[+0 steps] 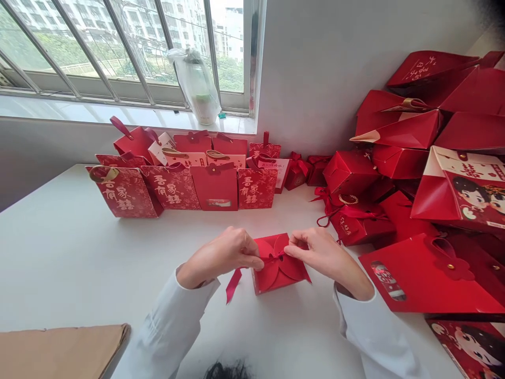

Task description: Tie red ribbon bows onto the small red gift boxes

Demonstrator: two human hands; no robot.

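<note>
A small red gift box (272, 281) with petal-shaped top flaps lies on the white table (189, 316) in front of me. A red ribbon (233, 286) crosses its top, and one loose tail hangs past the box's left side. On the left of the top, my left hand (224, 253) pinches the ribbon between thumb and fingers. My right hand (325, 255) grips the ribbon near the knot at the middle, its fingers closed. Parts of the ribbon are hidden under my fingertips.
Red gift bags (215, 192) stand in rows along the back wall. Stacked red boxes and bags (406, 131) fill the right side, close to my right arm. A flat brown cardboard piece (59, 352) lies front left. A plastic-wrapped cup (203, 100) stands on the windowsill.
</note>
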